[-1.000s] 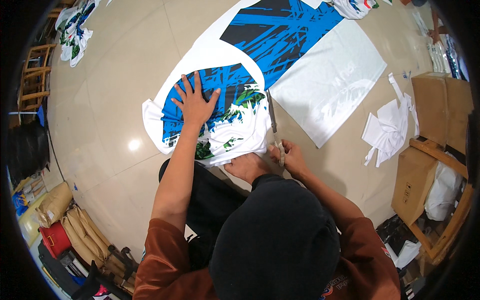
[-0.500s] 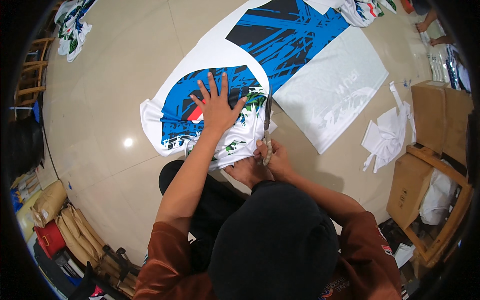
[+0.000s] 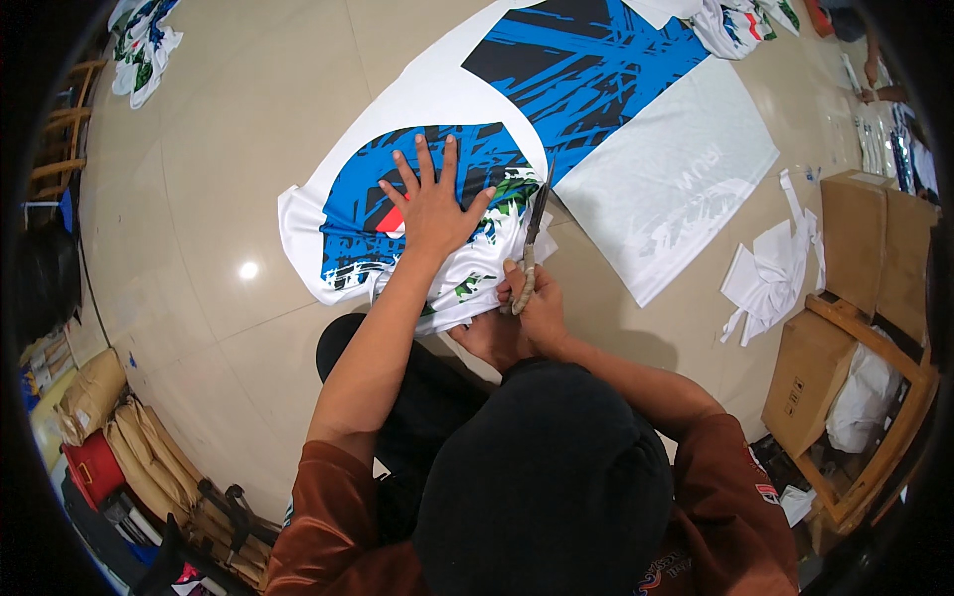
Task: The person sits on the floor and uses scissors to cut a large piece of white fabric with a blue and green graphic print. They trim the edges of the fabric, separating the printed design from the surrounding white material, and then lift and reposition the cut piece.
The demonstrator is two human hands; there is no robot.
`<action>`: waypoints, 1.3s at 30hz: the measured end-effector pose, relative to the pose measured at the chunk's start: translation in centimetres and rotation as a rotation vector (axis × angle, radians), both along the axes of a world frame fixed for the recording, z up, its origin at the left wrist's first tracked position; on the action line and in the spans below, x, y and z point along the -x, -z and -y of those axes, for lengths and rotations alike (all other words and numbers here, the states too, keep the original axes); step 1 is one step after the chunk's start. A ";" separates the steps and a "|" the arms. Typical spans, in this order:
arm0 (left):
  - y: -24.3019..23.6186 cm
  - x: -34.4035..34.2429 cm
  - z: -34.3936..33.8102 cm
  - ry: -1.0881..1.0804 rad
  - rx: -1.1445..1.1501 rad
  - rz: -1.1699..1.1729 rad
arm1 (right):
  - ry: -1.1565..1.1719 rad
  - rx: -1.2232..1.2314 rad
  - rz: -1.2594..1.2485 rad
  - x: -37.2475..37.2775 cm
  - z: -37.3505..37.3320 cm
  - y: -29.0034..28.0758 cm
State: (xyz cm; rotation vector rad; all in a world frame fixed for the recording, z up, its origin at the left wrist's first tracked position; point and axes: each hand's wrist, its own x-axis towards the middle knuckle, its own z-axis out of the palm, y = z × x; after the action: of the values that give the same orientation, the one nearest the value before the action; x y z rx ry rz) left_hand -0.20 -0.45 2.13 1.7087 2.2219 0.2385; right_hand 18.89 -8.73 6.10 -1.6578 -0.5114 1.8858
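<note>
On the shiny tiled floor I see a person in a black cap bent over a printed fabric, which lies at the middle of the frame and runs toward the top edge. It is blue and black with green splashes and a wide white border. The left hand rests flat on it, fingers spread wide, beside a small red-and-white patch of the print. The right hand, just right of centre, is curled round the wrapped handles of dark scissors; their blades point up the frame along the fabric's right edge, and I cannot tell whether they are parted. A bare foot sits at the cloth's lower edge, next to the right hand.

A pale panel lies right of the scissors, face unclear, with white scraps farther right. Cardboard boxes stand at the right edge. Crumpled printed cloth lies at upper left, and a red case sits at lower left among brown paper bundles.
</note>
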 end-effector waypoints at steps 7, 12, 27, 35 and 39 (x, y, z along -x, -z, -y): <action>0.2 0.0 0.0 0.000 0.003 -0.012 | 0.002 -0.014 -0.012 -0.6 0.2 1.0; 0.4 0.0 0.0 -0.001 -0.002 -0.019 | -0.016 -0.034 0.021 -0.9 0.2 0.8; 0.2 -0.1 -0.1 -0.004 0.022 -0.026 | -0.048 -0.060 0.052 -2.2 0.4 0.9; 0.0 -0.1 -0.1 -0.007 0.022 -0.021 | -0.110 -0.059 0.078 -3.2 0.5 1.1; 0.3 -0.6 0.2 -0.014 -0.009 -0.007 | -0.123 -0.058 0.074 -3.4 0.0 0.5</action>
State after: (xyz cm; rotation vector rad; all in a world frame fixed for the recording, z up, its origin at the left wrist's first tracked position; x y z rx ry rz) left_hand 0.36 -0.60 1.81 1.7021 2.2417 0.2468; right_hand 22.25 -8.71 5.62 -1.6973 -0.7063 1.8822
